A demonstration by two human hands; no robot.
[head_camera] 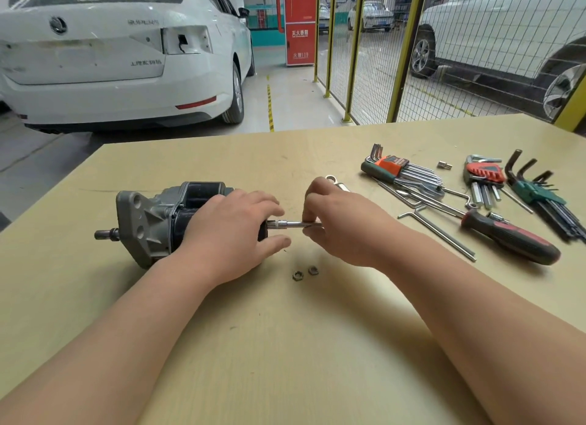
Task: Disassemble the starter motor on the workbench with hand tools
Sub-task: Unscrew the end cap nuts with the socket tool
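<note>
The starter motor point(152, 221) lies on its side on the workbench point(285, 345), grey nose housing and shaft pointing left. My left hand point(234, 231) grips its black body from above. My right hand point(336, 221) pinches a thin metal driver shaft with a socket point(285, 224) that is pressed against the motor's right end. Two loose nuts point(305, 273) lie on the bench just in front of my hands.
To the right lie hex key sets in orange point(399, 171), red point(483, 177) and green point(539, 193) holders, a red-black screwdriver point(510, 236), loose L-keys point(437, 231) and a small socket point(444, 165). A white car and a yellow mesh fence stand beyond the bench.
</note>
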